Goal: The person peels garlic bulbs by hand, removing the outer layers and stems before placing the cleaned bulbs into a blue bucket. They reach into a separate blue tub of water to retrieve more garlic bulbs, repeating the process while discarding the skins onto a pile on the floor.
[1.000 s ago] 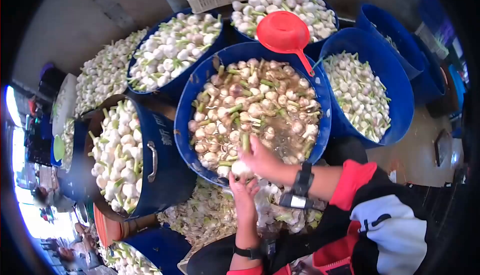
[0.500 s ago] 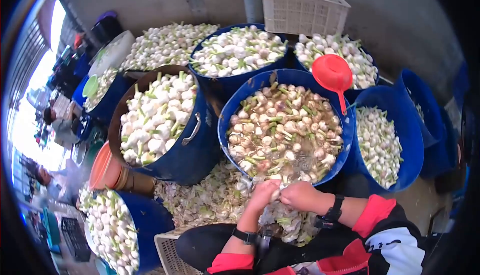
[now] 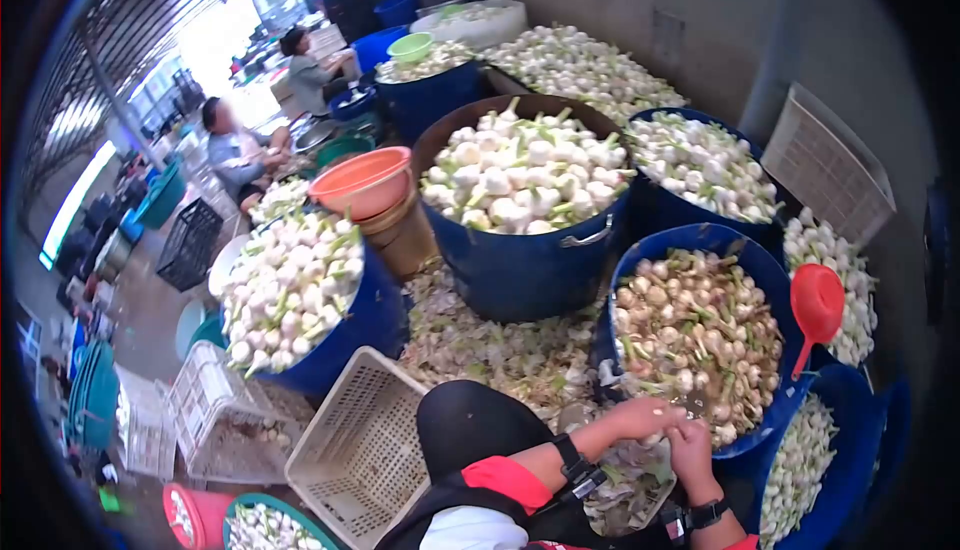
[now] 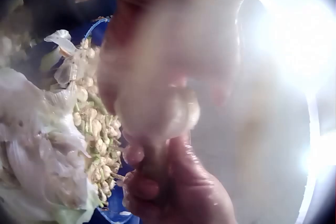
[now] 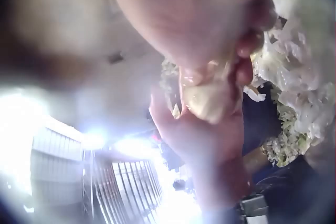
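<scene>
My left hand (image 3: 640,418) and right hand (image 3: 690,448) meet at the near rim of a blue barrel (image 3: 612,350) of muddy-looking garlic bulbs (image 3: 690,320). Between them is one pale garlic bulb (image 4: 173,115), small and mostly covered in the head view. In the left wrist view my left hand (image 4: 178,40) wraps its blurred top, while the right hand (image 4: 194,187) grips the green stem below. From the right wrist, the wet bulb (image 5: 207,102) shows against the left palm (image 5: 215,150), with the right fingers (image 5: 244,69) curled at its side.
Garlic skins (image 3: 630,495) lie below my hands and on the floor. A red dipper (image 3: 817,305) hangs on the barrel's far rim. Around stand a big barrel of white garlic (image 3: 525,175), an orange basin (image 3: 365,180) and a white crate (image 3: 365,445). Two people (image 3: 238,150) sit farther left.
The head view has swung left and tilted, so barrels and hands appear farther right. Earlier the hands were apart over the barrel with a garlic bulb; now they are together at its near rim.
</scene>
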